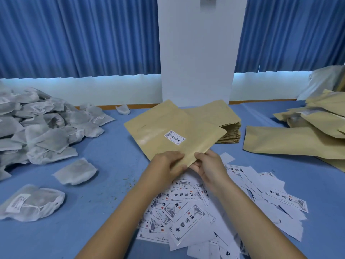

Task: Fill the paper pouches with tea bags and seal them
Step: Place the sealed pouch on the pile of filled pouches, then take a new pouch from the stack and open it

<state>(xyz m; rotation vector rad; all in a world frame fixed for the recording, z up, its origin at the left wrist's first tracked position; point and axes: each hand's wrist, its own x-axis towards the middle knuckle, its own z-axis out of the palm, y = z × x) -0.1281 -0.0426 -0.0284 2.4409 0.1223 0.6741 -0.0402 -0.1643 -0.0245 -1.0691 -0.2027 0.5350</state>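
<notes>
Your left hand (168,163) and right hand (207,165) meet at the near edge of a flat tan kraft-paper pouch (164,128), and both pinch it. The left thumb lies on top with the fingers curled at the edge. The right thumb presses the upper face while its fingers fold underneath. The two hands sit close together, almost touching. The pouch is smooth and roughly square with rounded corners. It slopes away from you, its near corner over the paper slips. A small white rectangular label (175,137) with a dark printed border sits askew near the middle of its upper face.

Under your wrists lies a loose scatter of white printed paper slips (186,221), thin and overlapping. Some show black characters and framed borders, and others lie blank side up. They rest on the blue cloth-covered desk (104,184).

Just beyond the held pouch stands a neat stack of empty tan pouches (230,131), its layered edges showing. To your right, a slumped pile of bulkier tan pouches (298,139) spreads over the desk. To your left rises a heap of grey-white mesh tea bags (37,128), soft, crumpled and pillow-shaped. One single tea bag (75,171) lies apart, nearer you, and a small cluster (31,202) with a paper tag and string lies at the near left.

Behind the desk hang pleated blue curtains (74,34) on either side of a plain white pillar (196,53).
</notes>
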